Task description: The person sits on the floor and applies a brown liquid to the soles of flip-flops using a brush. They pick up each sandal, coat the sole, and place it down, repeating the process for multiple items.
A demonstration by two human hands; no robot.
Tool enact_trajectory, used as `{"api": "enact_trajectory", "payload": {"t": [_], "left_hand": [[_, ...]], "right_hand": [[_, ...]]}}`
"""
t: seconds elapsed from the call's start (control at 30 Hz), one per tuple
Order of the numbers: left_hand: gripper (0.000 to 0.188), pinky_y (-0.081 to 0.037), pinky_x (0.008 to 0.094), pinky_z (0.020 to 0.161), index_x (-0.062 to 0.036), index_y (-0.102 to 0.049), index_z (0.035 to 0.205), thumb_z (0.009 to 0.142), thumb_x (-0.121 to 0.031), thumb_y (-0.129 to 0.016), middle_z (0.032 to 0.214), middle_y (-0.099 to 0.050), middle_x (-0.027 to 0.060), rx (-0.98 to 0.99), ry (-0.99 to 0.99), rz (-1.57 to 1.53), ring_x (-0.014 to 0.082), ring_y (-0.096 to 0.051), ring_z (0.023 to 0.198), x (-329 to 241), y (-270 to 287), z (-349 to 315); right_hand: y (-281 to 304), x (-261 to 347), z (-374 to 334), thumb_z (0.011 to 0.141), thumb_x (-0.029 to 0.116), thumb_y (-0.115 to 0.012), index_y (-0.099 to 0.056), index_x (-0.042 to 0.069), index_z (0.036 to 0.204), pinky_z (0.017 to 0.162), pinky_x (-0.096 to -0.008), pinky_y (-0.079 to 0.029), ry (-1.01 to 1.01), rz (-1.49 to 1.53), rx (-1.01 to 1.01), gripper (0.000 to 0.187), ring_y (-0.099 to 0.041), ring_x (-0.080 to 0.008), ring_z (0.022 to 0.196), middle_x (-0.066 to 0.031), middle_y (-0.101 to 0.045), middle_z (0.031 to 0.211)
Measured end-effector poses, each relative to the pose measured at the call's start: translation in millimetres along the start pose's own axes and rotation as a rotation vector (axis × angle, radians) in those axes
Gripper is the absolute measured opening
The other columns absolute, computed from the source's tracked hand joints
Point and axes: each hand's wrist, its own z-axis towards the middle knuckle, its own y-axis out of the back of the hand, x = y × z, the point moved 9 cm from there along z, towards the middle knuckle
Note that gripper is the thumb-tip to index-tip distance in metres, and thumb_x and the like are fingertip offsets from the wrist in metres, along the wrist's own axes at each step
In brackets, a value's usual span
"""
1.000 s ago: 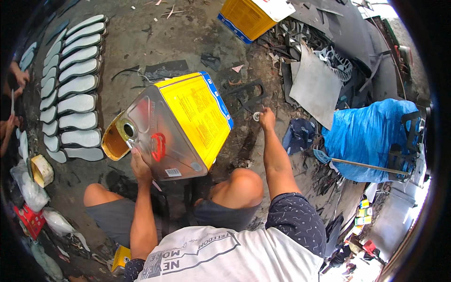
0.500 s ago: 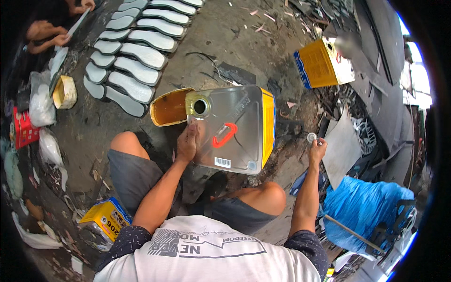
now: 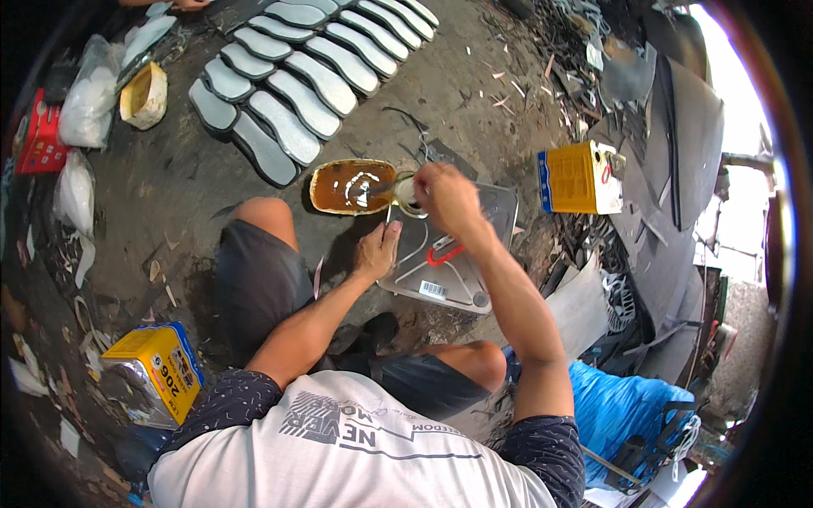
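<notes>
In front of my knees stands a square metal can [image 3: 487,245] with a grey top, a red carrying handle [image 3: 444,256] and a round spout at its far left corner. My left hand [image 3: 377,252] grips the can's left edge, the thumb on the rim. Blurred by motion, my right hand [image 3: 447,199] is closed on a whitish round cap [image 3: 406,193] at the spout, and partly covers it. Whether the cap is seated cannot be seen. Just left of the spout lies an oval tub [image 3: 317,196] holding glossy amber-brown liquid [image 3: 356,186].
Rows of grey shoe soles [image 3: 292,118] lie beyond the tub. Another yellow can [image 3: 569,179] stands at right, one more [image 3: 157,364] at lower left. A cut-off tub [image 3: 144,96], plastic bags [image 3: 89,102] and a blue tarp [image 3: 622,423] lie around. Another person's hand [image 3: 188,4] shows at the far left.
My right hand has brought the cap from the right side over to the spout. The can's yellow side has gone from view, and my left hand has slid lower along its edge.
</notes>
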Motion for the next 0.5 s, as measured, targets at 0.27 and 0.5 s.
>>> {"api": "enact_trajectory", "payload": {"t": [0.27,0.5], "left_hand": [[0.056,-0.05,0.0552,0.083,-0.0019,-0.064,0.11,0.103,-0.053,-0.042,0.095,-0.069,0.0282,0.066,0.038,-0.107,0.0505,-0.064,0.096,-15,-3,-7],[0.06,-0.046,0.0572,0.072,0.0011,-0.062,0.101,0.104,-0.055,-0.039,0.081,-0.064,0.0308,-0.106,-0.129,-0.037,0.0526,-0.062,0.084,-19,-2,-4]], "right_hand": [[-39,7,49,0.085,0.017,-0.067,-0.062,0.003,0.099,0.085,-0.046,-0.054,0.098,-0.407,-0.048,0.02,-0.065,-0.0349,0.101,-0.0178,-0.066,0.102],[72,3,93,0.09,0.021,-0.066,-0.067,0.005,0.098,0.081,-0.046,-0.055,-0.132,-0.26,-0.282,0.018,-0.069,-0.0349,0.093,-0.0181,-0.069,0.099]]}}
